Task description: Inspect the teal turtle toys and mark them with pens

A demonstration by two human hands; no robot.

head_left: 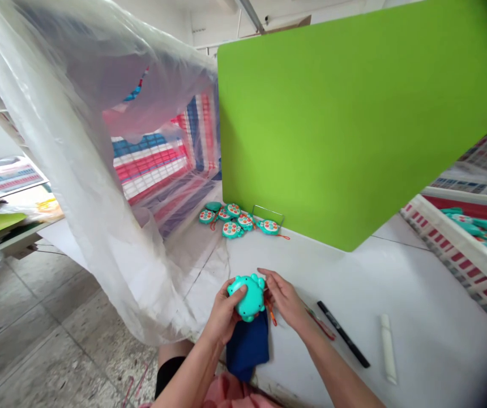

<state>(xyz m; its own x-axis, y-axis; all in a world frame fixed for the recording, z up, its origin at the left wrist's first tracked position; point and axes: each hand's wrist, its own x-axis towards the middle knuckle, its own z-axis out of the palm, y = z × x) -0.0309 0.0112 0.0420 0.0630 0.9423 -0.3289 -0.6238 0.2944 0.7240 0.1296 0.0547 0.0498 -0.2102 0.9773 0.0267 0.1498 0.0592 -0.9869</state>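
Hanging at the far left, a clear plastic sheet [77, 170] droops in front of a red, white and blue striped tarp [150, 158] and spills onto a white table [417, 283]. The left hand [223, 311] holds a round teal toy [246, 297] near the table's front edge, its fingers [231, 301] pressed together and curled against the toy's side. A dark blue cloth [247, 347] lies just below the toy. The right hand [283, 297] meets the toy's far edge with its fingers [269, 277] slightly spread, beside an orange cord [271, 311]; whether they pinch the cord, I cannot tell. Up the table, several similar teal toys [232, 229] lie bunched beside a wire frame [268, 215], at the foot of a green panel [354, 113]. Farther right, a red cord [320, 324] trails near a black marker [343, 334], with a white stick [388, 348] just beyond. At the far right, a white crate [451, 232] holds more teal toys [477, 226].
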